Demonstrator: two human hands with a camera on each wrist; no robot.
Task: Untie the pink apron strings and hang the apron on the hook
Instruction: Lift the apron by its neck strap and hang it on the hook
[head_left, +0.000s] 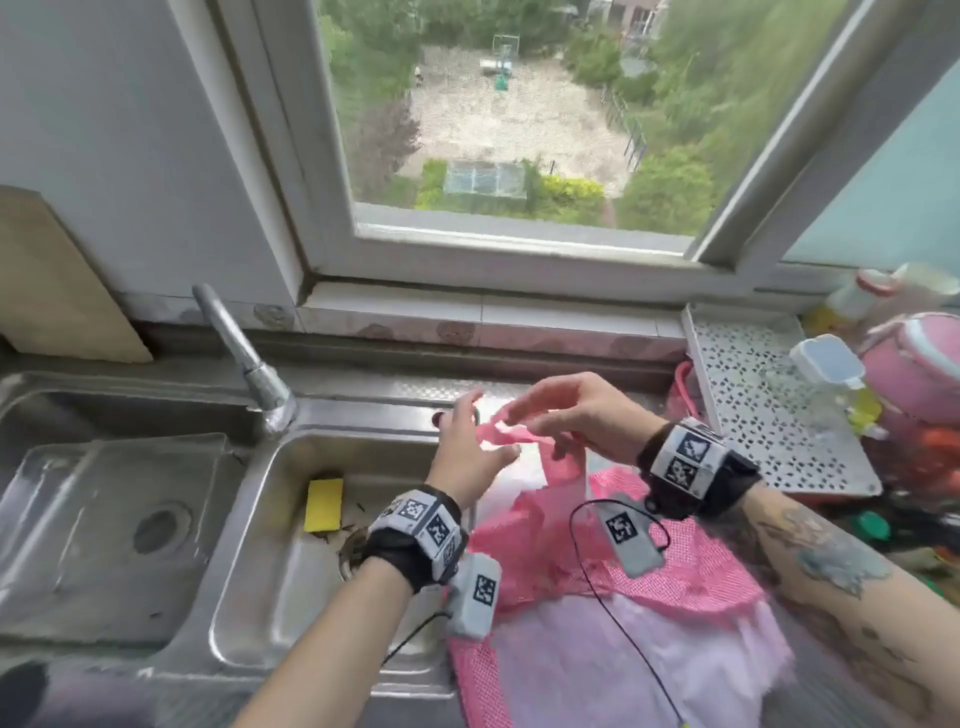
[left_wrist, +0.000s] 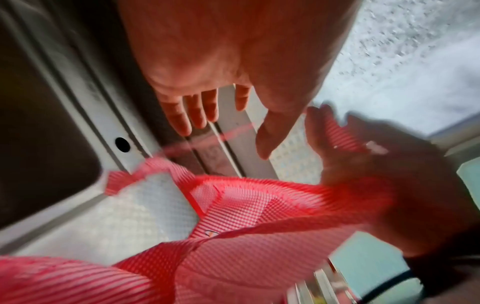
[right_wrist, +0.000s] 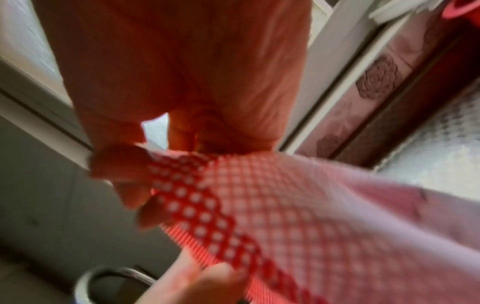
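Both hands work above the sink edge, the right hand pinching the pink apron strings and the left hand open-fingered beside them, while the light, limp apron on the desk is best gripped at its straps.

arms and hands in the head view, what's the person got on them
Bare forearms, no sleeves. Each wrist carries a black strap with a grey block covered in black-and-white square markers, behind the left hand and the right hand. A small grey tagged box dangles from each band, and thin black cables run down from the bands. The right forearm has tattoos. No gloves.
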